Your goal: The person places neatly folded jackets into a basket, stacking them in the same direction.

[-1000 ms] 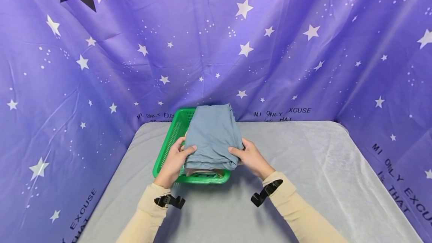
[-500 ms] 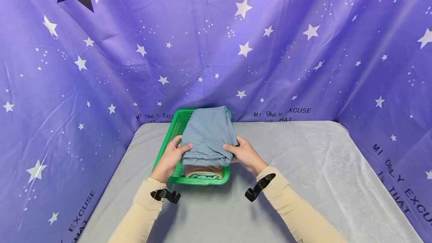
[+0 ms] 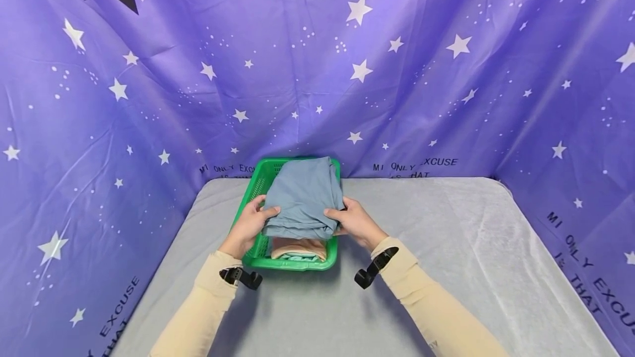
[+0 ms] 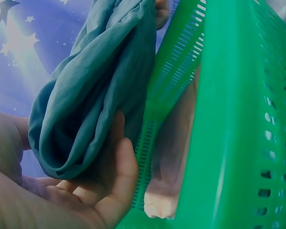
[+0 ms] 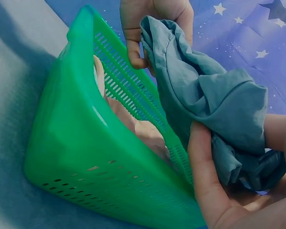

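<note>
Clearly soft and light, the folded blue-grey cloth [image 3: 303,198] sags over the green basket [image 3: 258,186] at the table's [image 3: 446,247] far-left edge; left hand [image 3: 246,226] and right hand [image 3: 353,222] pinch its near corners, the best hold.

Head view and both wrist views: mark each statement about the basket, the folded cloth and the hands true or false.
1. Both hands hold the blue-grey folded cloth. True: left hand and right hand grip its sides.
2. The green basket is red. False: it is green.
3. The basket holds nothing else. False: a peach folded cloth lies under the blue-grey one.
4. The basket stands on a grey table. True.
5. The backdrop is plain white. False: the backdrop is purple with stars.
</note>
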A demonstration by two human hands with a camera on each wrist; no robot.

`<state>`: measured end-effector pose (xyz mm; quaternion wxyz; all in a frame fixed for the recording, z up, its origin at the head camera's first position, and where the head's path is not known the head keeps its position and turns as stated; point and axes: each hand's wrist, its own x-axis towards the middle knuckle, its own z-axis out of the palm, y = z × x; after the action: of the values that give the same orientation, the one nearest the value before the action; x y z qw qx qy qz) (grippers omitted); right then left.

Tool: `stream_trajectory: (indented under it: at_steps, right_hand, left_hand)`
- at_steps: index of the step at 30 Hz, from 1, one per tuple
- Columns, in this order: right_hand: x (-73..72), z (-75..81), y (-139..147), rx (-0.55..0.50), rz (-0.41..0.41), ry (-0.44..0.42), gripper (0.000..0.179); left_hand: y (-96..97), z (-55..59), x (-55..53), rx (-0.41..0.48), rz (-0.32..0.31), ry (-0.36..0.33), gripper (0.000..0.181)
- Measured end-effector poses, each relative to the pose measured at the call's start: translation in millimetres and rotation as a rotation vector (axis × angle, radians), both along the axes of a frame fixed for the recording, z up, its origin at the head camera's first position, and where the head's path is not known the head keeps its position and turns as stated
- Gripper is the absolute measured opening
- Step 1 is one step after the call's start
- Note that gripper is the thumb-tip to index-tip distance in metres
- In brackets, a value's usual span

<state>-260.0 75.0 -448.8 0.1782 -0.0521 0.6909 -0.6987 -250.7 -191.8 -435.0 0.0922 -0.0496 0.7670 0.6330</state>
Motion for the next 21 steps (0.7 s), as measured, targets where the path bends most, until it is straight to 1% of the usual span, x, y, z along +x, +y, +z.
stream_trajectory:
  at_steps: [3, 5, 9, 12, 14, 17, 21]
  right_hand:
    - [-2.5, -0.9, -2, -0.001, -0.005, -0.006, 0.047]
    - [-3.5, -1.2, -3, 0.004, -0.005, -0.007, 0.046]
    - [-4.3, 0.1, -4, -0.002, -0.002, -0.023, 0.044]
    - [-3.7, 1.0, -4, -0.008, 0.002, -0.034, 0.044]
    - [-2.7, 1.8, -4, 0.002, 0.006, -0.033, 0.043]
    - [-0.3, 3.3, -4, 0.033, 0.017, -0.005, 0.043]
    - [4.7, 6.5, -5, 0.083, 0.044, 0.047, 0.049]
  left_hand:
    - [-1.0, 0.5, -1.3, -0.022, 0.009, -0.018, 0.074]
    - [-1.7, 0.3, -2.3, -0.011, 0.001, -0.031, 0.073]
    - [-5.3, -1.6, -5.1, -0.036, -0.001, -0.044, 0.072]
    - [-7.5, -3.1, -7.8, -0.044, -0.01, -0.043, 0.067]
    - [-8.5, -3.8, -9.6, -0.033, -0.022, -0.043, 0.06]
    - [-9.2, -3.7, -10.9, -0.038, -0.03, -0.049, 0.053]
    - [-9.6, -0.6, -8.4, -0.153, -0.042, -0.033, 0.056]
